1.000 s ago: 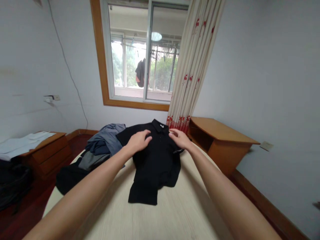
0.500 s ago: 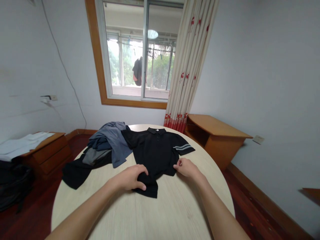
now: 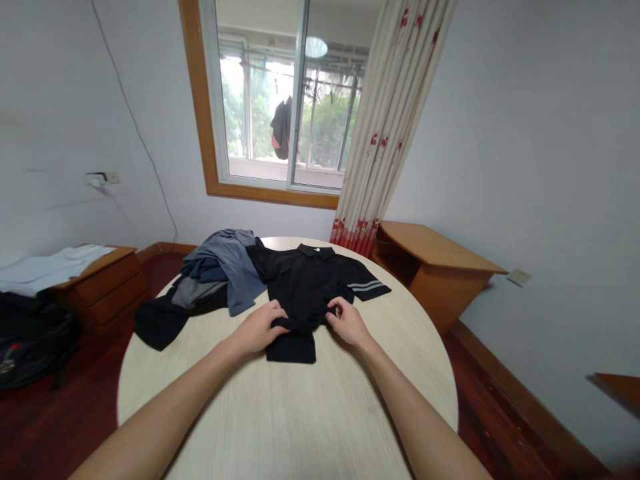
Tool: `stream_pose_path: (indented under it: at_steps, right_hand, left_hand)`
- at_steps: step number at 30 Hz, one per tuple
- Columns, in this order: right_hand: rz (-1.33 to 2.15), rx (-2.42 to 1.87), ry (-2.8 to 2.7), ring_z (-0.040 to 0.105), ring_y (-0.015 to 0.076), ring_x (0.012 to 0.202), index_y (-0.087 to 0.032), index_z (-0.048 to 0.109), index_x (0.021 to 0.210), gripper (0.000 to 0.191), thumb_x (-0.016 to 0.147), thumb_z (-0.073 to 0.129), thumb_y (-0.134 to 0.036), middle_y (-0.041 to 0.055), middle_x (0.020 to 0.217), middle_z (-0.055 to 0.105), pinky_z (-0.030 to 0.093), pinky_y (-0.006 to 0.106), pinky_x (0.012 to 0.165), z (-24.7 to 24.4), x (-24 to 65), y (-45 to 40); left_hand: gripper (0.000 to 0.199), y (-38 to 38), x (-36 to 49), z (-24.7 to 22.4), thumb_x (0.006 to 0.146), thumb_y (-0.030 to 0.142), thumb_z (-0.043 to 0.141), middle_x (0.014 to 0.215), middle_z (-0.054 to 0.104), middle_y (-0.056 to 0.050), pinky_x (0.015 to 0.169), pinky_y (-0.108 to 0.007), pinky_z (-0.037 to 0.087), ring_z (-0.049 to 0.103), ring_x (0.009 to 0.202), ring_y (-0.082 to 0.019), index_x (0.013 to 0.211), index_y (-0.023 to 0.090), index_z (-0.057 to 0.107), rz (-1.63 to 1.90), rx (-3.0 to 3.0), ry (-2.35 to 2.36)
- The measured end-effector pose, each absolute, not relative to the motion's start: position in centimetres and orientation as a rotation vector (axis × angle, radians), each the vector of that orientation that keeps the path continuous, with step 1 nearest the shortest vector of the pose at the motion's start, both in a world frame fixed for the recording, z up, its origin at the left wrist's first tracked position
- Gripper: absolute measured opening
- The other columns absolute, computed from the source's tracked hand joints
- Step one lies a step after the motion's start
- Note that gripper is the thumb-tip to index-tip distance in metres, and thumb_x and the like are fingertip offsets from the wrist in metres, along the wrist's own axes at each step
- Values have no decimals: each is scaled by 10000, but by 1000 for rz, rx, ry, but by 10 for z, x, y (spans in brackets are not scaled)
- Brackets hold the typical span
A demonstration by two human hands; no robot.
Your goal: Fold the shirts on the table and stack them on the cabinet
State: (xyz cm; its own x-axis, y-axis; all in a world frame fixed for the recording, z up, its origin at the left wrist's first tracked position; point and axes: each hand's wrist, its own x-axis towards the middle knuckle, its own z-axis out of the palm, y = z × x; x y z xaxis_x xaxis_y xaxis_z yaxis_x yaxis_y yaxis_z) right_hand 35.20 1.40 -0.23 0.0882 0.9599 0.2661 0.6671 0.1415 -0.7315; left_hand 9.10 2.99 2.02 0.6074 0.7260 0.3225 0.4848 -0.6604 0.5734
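A black polo shirt (image 3: pixel 310 283) lies on the round pale table (image 3: pixel 295 413), its collar at the far side and two grey stripes on its right sleeve. The near part of the shirt is bunched up, and a flat black piece of cloth extends below it towards me. My left hand (image 3: pixel 263 327) grips the lower left part of the shirt between thumb and fingers. My right hand (image 3: pixel 347 321) pinches the shirt's lower right edge.
On the left of the table is a heap of grey, blue and black clothes (image 3: pixel 215 270). A wooden desk (image 3: pixel 435 260) stands behind the table at the right, and a drawer cabinet (image 3: pixel 107 293) with papers at the left.
Both hands have moved away from me, and my right hand has come further left, closer to my left hand. The shirt's lower edge is now more bunched. The camera view has shifted slightly.
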Motion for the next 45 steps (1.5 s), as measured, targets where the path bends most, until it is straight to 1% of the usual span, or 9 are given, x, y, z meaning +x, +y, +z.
stream_pose_path:
  at_steps: [6,13,18,22,27,30,35,38,45]
  right_hand:
    - [818,-1268,-984,525,121,594,-219,548,843,286,578,613,-302,-70,675,488,511,252,521,10,381,22]
    - [756,-1157,-645,580,104,615,-212,572,1005,454,577,690,-305,-27,825,621,452,179,473,16,430,22]
    - [968,-1200,-998,663,150,879,-297,548,1278,700,618,779,-307,78,1357,568,553,247,638,10,425,14]
    - [1045,-1224,-1337,647,193,1041,-375,488,1395,839,612,731,-194,58,1579,361,578,333,805,5,415,9]
    - [1019,-1272,-1441,624,197,1140,-318,435,1462,897,603,510,-74,66,1484,498,564,340,864,-8,409,16]
    - [935,-1277,-1537,615,205,1167,-274,478,1437,868,596,483,-60,80,1458,524,544,365,920,-12,410,19]
    - [730,-1297,-1844,486,257,1331,-249,487,1442,860,614,604,-48,102,1513,454,379,449,1124,-8,411,17]
    - [647,-1328,-1914,462,269,1339,-248,495,1435,827,648,707,-105,108,1476,480,325,474,1154,-6,404,17]
    - [498,-1388,-1912,579,203,999,-221,598,1319,654,688,680,-71,84,1194,568,484,392,953,-7,394,23]
  left_hand:
    - [294,42,80,23,906,419,521,912,723,-58,796,-329,483,649,870,-238,890,186,699,1018,2102,1082]
    - [264,54,60,27,819,413,606,755,642,-22,671,-287,454,585,680,-188,902,174,678,1214,2057,1398]
    - [165,38,71,32,862,343,614,893,648,-51,778,-320,483,613,839,-209,925,198,662,1080,2395,1214]
    - [362,27,85,25,825,351,715,1319,615,-108,1051,-426,417,549,1217,-274,1160,228,653,801,2606,869]
    - [406,31,96,7,934,130,457,1461,538,-68,1093,-453,394,511,1295,-238,1293,244,609,641,2680,885]
    - [606,36,100,4,802,-28,417,1467,535,-40,1032,-431,446,558,1195,-231,1301,248,621,577,2699,990]
    - [709,37,107,7,706,-40,473,1424,578,-24,942,-420,472,547,1065,-251,1331,264,612,472,2756,1014]
    - [587,35,110,8,805,32,480,1293,639,-73,910,-417,455,536,1049,-264,1336,250,604,469,2806,1004]
    - [175,37,111,8,917,225,568,1045,615,-80,869,-373,441,541,984,-246,1044,218,687,475,2814,1063]
